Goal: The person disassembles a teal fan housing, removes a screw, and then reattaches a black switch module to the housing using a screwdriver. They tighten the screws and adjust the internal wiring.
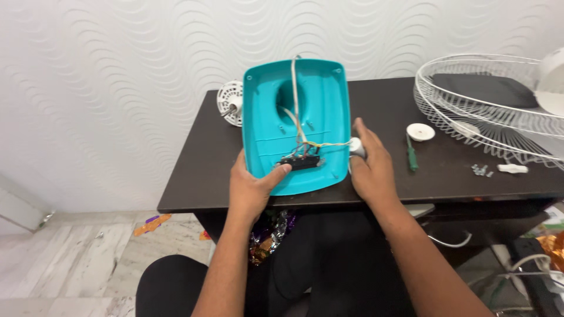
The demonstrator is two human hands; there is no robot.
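Head view: teal base upright, long axis seemingly vertical.

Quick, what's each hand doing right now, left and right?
Left hand: gripping the near edge of the turquoise fan base cover, thumb on the black switch block.
Right hand: closed on the cover's right edge, by a small white part.

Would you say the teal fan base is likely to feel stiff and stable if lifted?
The teal base looks like a thin moulded shell, so probably stiff yet light. Wires run through its hole, so they may tug. Propped on edge between both hands, it would likely tip if released.
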